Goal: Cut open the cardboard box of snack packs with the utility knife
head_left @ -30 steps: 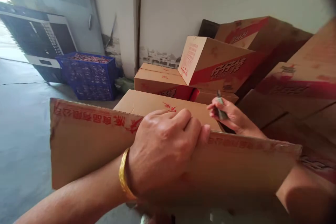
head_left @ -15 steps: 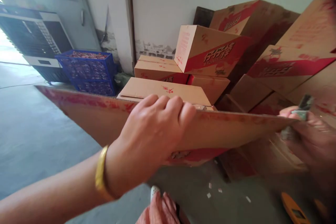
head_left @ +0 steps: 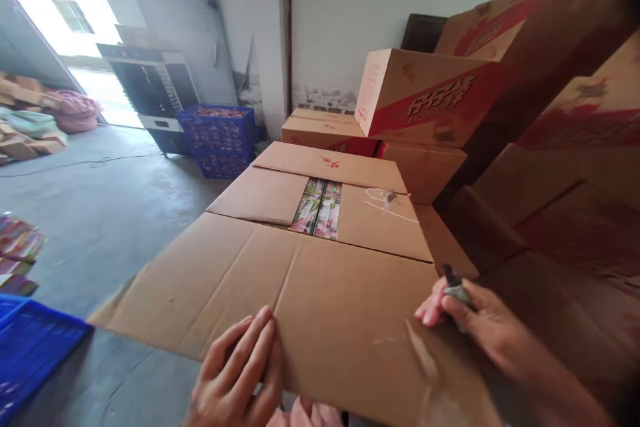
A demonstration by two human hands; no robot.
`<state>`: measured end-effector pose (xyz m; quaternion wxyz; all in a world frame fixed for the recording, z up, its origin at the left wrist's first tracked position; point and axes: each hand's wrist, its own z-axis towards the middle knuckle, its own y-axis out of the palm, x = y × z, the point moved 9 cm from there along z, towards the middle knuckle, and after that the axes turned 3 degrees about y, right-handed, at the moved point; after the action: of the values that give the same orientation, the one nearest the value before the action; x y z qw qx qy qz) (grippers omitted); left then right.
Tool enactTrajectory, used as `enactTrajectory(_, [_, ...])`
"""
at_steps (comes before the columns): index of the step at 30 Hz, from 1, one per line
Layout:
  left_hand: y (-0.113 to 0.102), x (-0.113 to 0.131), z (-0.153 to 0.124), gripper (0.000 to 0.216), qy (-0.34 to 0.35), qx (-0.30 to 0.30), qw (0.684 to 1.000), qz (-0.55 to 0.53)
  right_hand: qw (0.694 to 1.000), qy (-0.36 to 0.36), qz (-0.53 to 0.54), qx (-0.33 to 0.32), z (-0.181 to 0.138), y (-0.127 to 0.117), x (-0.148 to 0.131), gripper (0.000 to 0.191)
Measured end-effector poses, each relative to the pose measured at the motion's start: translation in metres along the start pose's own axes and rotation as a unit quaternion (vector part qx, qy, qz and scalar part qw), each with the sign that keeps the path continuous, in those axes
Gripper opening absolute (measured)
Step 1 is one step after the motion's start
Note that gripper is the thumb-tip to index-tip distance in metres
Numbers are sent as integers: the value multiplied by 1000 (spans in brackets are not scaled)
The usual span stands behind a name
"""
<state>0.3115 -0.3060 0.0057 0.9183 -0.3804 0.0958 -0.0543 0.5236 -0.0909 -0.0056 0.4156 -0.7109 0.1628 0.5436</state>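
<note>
Nearby, cartons [head_left: 430,97] crowd the box [head_left: 265,192] — left hand [head_left: 243,373] flat on its flap [head_left: 345,303], right hand [head_left: 487,323] gripping a tool [head_left: 458,293].

Head camera looks down over the carton [head_left: 345,287].

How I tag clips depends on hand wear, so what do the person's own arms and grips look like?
The left grip is an ungloved human hand with no ring showing; its wrist lies outside the picture. The right grip is also an ungloved hand, slightly blurred, and the right forearm shows no sleeve, watch or bracelet.
</note>
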Motion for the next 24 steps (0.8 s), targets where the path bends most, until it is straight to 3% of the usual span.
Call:
enactTrajectory(3, [47, 12, -50, 52, -56, -57, 996, 26, 996, -45, -53, 56, -3, 19, 27, 37])
enactTrajectory(6, [98, 15, -74, 76, -83, -127, 986, 70, 964, -167, -145, 147, -10, 34, 38, 21])
enactTrajectory(10, [164, 4, -67, 69, -152, -178, 971, 48, 891, -343, -244, 167, -11, 59, 32, 25])
enactTrajectory(14, [219, -6, -44, 55, -266, -197, 944, 2, 839, -416, -301, 178, 13, 62, 0, 26])
enactTrajectory(17, [233, -4, -36, 57, -300, -156, 941, 0, 811, -408, -349, 231, 36, 60, -29, 19])
enactTrajectory(19, [232, 0, -41, 62, -286, -132, 949, 1, 807, -379, -367, 266, 52, 61, -40, 15])
enactTrajectory(24, [194, 7, -64, 76, -196, -100, 975, 9, 778, -394, -366, 325, 58, 76, -47, 17])
